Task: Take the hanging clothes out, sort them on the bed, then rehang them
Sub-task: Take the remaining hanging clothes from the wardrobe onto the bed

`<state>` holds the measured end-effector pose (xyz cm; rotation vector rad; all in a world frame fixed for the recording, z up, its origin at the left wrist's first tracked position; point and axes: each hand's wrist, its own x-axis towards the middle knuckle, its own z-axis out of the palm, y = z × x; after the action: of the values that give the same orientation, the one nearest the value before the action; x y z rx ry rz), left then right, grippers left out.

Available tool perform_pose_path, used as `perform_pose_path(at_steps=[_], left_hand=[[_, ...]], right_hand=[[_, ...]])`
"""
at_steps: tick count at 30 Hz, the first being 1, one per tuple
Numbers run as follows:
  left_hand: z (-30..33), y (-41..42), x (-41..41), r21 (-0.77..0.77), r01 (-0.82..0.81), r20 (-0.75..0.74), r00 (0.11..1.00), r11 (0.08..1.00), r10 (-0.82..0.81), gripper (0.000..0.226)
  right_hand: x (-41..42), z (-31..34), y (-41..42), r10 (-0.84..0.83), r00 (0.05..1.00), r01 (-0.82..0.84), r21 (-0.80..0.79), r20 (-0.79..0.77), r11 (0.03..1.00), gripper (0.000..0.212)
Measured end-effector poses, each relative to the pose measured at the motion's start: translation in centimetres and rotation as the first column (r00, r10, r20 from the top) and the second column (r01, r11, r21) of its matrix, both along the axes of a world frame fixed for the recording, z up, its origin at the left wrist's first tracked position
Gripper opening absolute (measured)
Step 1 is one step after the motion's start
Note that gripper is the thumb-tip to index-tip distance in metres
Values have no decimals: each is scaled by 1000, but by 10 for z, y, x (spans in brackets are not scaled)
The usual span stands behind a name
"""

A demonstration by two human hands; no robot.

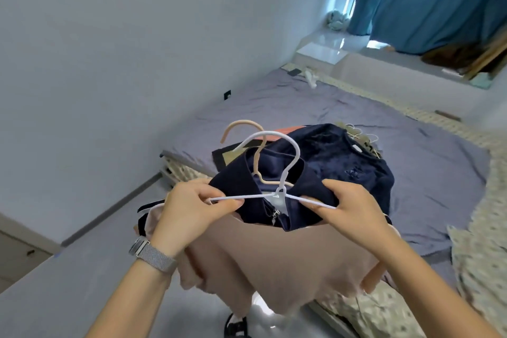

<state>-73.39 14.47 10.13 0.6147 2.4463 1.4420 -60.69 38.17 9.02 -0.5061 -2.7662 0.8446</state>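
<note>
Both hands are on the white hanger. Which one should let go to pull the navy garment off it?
Probably the right hand: it already pinches navy garment cloth together with the white hanger. The left hand pinches mostly the bare wire end, so it can steady.

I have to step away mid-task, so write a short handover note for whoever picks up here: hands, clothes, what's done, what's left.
Left hand pinches one arm of the white hanger; right hand grips the other arm together with the navy zip garment on it.
A pink garment on a beige hanger hangs in the same bundle, under the navy one.
A dark navy top and more hangers lie in a pile on the bed.
Done: several clothes are out and on the bed.
Left: set down this bundle, sort, then rehang everything.
</note>
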Motion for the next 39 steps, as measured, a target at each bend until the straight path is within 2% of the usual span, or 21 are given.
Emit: perform_pose_path(at_steps=[4, 6, 9, 11, 14, 17, 19, 23, 26, 29, 32, 39], left_hand=[[6, 35, -53, -9, 144, -67, 987, 989, -145, 7], [6, 50, -75, 8, 166, -148, 975, 986, -163, 10], [-2, 63, -102, 35, 123, -306, 946, 992, -106, 26], [-11, 66, -119, 70, 46, -349, 937, 996, -19, 29], [-28, 69, -141, 146, -9, -263, 964, 989, 48, 23], [-42, 74, -159, 147, 50, -169, 985, 988, -24, 24], [-49, 84, -169, 121, 96, -136, 988, 988, -79, 25], [-58, 119, -178, 80, 213, -56, 976, 974, -209, 23], [-62, 146, -184, 21, 308, -58, 950, 951, -307, 20], [-68, 172, -194, -24, 345, -78, 935, 938, -346, 21], [-76, 197, -208, -82, 306, -127, 941, 949, -314, 20], [-104, 269, -240, -161, 230, -98, 964, 960, -248, 21]], right_hand=[[-24, 6, 21, -151, 988, 151, -54, -2, 987, 56], [-34, 5, 33, -234, 972, 234, -79, 5, 969, 60], [-45, -1, 44, -326, 945, 325, -143, 16, 935, 62], [-54, -1, 52, -370, 929, 367, -162, 11, 916, 60], [-67, 10, 65, -409, 912, 400, -194, -6, 896, 56], [-83, 32, 83, -444, 895, 426, -208, -48, 881, 28], [-94, 47, 96, -447, 890, 418, -242, -82, 876, 19], [-117, 70, 126, -449, 886, 400, -301, -115, 866, 21], [-131, 75, 153, -434, 894, 368, -372, -110, 852, 25], [-146, 61, 182, -446, 891, 383, -384, -88, 840, 27], [-162, 30, 215, -449, 893, 403, -403, -24, 822, 27], [-207, -47, 327, -470, 881, 454, -390, 59, 801, 20]])
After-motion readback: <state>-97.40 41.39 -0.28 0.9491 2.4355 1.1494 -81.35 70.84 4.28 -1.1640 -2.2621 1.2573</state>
